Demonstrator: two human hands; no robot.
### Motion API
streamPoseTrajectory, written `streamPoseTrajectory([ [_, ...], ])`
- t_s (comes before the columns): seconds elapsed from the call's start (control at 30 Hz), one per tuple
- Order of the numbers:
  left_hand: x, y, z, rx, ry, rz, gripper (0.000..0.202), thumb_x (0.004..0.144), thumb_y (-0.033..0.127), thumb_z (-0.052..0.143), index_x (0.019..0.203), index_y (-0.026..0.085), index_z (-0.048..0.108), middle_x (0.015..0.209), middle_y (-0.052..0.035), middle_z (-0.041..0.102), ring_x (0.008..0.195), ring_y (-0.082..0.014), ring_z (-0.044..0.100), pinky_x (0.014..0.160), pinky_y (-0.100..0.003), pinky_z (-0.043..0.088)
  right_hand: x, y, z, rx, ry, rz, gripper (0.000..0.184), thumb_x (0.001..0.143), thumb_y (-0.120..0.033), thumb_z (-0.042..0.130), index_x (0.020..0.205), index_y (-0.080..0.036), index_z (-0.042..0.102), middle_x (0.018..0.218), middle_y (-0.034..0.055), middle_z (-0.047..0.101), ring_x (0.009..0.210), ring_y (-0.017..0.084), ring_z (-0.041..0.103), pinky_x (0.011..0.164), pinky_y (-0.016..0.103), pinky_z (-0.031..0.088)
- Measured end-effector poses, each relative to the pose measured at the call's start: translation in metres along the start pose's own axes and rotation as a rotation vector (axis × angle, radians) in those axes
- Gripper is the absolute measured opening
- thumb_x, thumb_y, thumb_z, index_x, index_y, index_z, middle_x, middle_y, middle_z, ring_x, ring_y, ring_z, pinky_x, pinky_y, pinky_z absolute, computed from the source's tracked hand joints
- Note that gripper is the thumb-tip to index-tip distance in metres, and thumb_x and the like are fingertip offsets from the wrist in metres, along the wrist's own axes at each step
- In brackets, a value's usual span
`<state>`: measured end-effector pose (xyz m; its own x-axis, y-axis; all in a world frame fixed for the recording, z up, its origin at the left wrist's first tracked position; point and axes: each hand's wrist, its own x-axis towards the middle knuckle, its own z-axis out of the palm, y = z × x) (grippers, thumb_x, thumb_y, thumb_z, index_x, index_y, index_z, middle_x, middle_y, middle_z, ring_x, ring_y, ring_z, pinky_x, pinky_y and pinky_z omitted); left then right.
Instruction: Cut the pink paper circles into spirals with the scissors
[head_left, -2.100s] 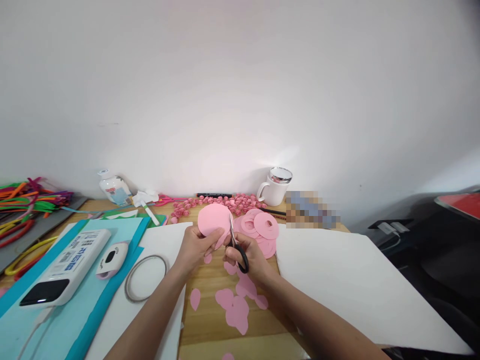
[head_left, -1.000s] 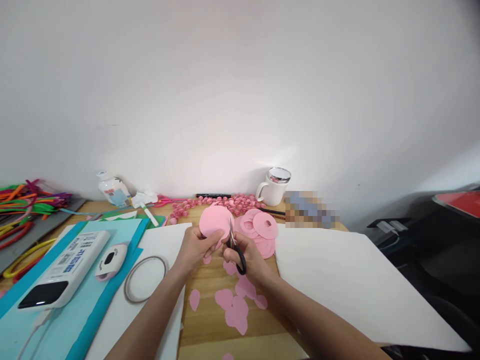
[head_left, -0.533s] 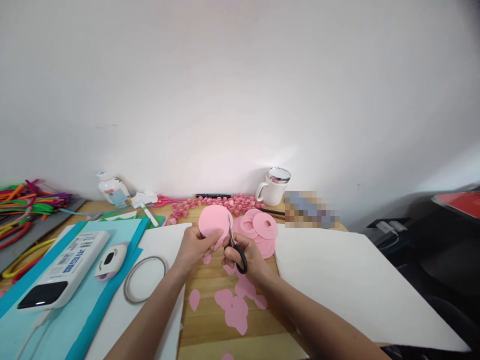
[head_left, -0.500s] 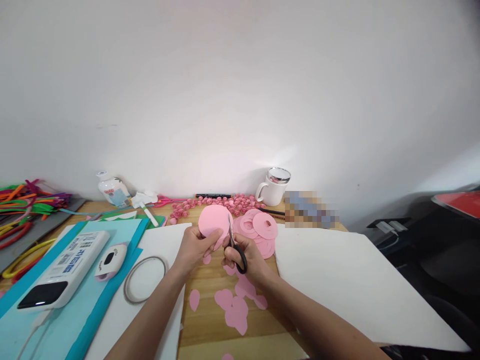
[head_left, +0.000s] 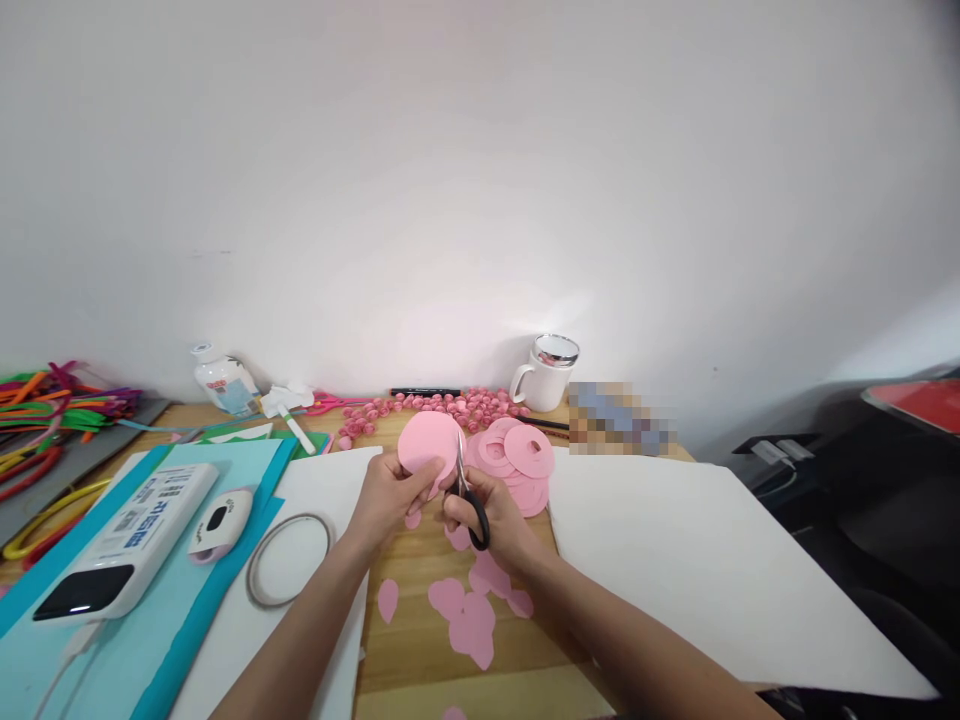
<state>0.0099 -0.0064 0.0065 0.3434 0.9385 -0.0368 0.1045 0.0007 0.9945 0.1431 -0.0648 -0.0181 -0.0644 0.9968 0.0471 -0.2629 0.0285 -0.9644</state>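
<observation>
A round pink paper disc (head_left: 426, 440) is pinched between the thumb and fingers of my left hand (head_left: 391, 492), held up over the wooden table. My right hand (head_left: 496, 510) grips black-handled scissors (head_left: 478, 520), whose blades point upward at the disc's right edge. Just to the right lies a pile of pink paper rings (head_left: 529, 452), the top one with a small hole. Below my hands, several pink teardrop-shaped paper pieces (head_left: 472, 630) are scattered on the wood, with a lone pink petal (head_left: 388, 600) to their left.
Many small rolled pink paper buds (head_left: 480, 405) lie along the wall beside a white mug (head_left: 547, 375). At left are a white power bank (head_left: 127, 545), a roll of tape (head_left: 255, 565), a bottle (head_left: 226, 382) and colourful pipe cleaners (head_left: 60, 405). A white board (head_left: 705, 560) lies right.
The scissors and my right hand have shifted slightly, and the blades now look closer together. My left hand holds the disc in nearly the same spot.
</observation>
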Motion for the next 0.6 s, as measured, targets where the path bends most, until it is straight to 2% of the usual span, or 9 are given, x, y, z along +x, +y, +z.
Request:
streamPoseTrajectory([
  [0.2, -0.0017, 0.0040, 0.0011, 0.033, -0.034, -0.013, 0.039, 0.068, 0.036, 0.066, 0.042, 0.017, 0.044, 0.033, 0.0068, 0.040, 0.028, -0.0056, 0.036, 0.033, -0.019, 0.025, 0.0015, 0.0001, -0.0031, -0.044, 0.005, -0.065, 0.029, 0.067, -0.036, 0.072, 0.072, -0.017, 0.051, 0.064, -0.0041, 0.049, 0.054, 0.008, 0.038, 0.048, 0.021, 0.030],
  [0.6, -0.0016, 0.0053, 0.0003, 0.052, -0.014, -0.007, 0.040, 0.067, 0.037, 0.066, 0.041, 0.018, 0.043, 0.032, 0.0071, 0.039, 0.029, -0.0051, 0.035, 0.033, -0.019, 0.026, 0.0020, 0.0031, -0.0032, -0.037, 0.004, -0.041, 0.028, 0.068, -0.038, 0.071, 0.073, -0.020, 0.051, 0.057, -0.0065, 0.040, 0.050, 0.008, 0.031, 0.046, 0.022, 0.025],
])
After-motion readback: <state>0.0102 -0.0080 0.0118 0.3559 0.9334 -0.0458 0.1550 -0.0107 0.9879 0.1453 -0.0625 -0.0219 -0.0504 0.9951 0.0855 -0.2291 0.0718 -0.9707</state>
